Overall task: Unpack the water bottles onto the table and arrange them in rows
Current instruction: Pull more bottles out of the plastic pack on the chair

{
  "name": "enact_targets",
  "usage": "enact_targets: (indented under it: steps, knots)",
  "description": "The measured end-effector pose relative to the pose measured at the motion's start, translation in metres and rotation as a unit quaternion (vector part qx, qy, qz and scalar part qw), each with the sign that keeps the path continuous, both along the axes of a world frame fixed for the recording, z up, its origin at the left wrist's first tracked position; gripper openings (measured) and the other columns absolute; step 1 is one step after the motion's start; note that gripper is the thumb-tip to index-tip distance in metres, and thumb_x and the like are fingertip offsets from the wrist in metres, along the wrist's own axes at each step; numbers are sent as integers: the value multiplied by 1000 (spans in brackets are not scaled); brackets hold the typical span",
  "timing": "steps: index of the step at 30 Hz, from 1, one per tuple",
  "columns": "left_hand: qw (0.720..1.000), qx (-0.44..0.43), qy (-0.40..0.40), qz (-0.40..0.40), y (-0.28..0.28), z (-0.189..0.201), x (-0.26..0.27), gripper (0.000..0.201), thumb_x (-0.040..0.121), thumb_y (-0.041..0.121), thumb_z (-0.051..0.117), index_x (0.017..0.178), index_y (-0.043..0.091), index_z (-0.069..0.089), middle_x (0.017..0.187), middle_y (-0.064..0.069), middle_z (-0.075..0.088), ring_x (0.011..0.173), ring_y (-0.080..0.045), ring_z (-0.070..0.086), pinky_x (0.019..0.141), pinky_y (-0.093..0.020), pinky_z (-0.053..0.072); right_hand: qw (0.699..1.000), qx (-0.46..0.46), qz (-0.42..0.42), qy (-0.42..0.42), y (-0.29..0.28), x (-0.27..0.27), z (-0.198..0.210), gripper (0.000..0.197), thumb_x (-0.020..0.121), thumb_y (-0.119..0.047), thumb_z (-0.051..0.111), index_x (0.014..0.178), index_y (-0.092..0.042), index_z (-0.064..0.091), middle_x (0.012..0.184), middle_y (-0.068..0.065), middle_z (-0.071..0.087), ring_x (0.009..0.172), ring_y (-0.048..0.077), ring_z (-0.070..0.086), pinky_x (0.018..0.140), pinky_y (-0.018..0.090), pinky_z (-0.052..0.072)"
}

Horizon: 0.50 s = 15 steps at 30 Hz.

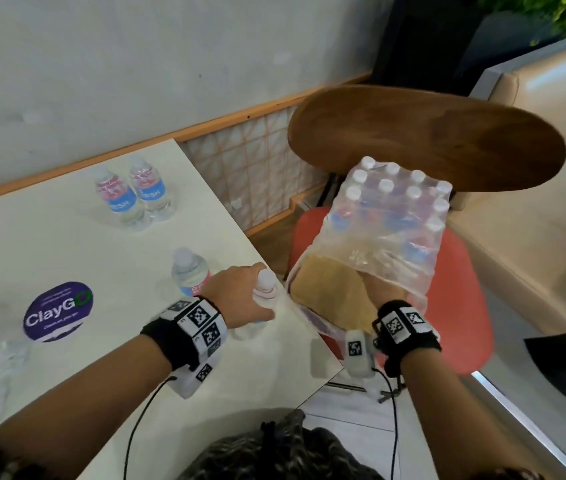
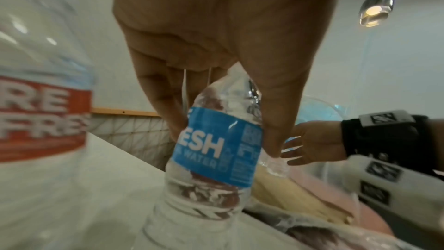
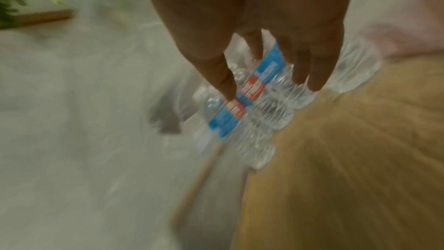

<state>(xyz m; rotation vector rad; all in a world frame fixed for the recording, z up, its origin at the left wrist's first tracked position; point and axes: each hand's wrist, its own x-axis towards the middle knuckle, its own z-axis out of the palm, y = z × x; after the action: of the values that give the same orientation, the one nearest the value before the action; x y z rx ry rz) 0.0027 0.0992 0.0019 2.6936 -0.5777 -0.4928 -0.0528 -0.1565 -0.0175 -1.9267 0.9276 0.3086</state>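
The white tabletop (image 1: 66,244) carries a few unpacked water bottles: a pair standing touching near the far wall (image 1: 134,195), one alone nearer the edge (image 1: 189,271), and blurred ones at the near left corner. Beside it, on a red chair (image 1: 461,289), sits the shrink-wrapped pack (image 1: 395,216), torn open at the near end, most of its bottles inside with white caps up, over a brown cardboard base (image 1: 326,289).

The left hand (image 1: 240,299) curls its fingers round the held bottle (image 2: 216,145), upright at the tabletop's right edge, its base seemingly just touching down. The right hand (image 1: 383,289) reaches into the torn wrap with fingers spread and straight, gripping nothing yet.

The step in hand looks like setting this bottle down while fetching another. Next, likely: release it in line with its neighbour, and close the right hand round a bottle in the pack.
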Motion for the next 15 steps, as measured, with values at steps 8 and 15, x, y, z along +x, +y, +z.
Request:
enact_targets:
  steps: [8,15]
  knots:
    - [965,116,-229,-47,46,8,-6,68,55,66,71,106,22,63,123,-1,51,113,-26,42,92,-41,42,930,-247,202,182,-32,11,7,47,78,-23,75,117,-10,54,111,5,66,92,23,61,75,27,50]
    - [989,85,-107,49,72,8,4,66,59,66,72,118,41,52,158,-4,-10,145,-31,-15,116,-57,6,968,-224,85,75,-53,33,-6,51,95,-32,51,141,-14,39,148,5,39,136,20,37,105,20,36]
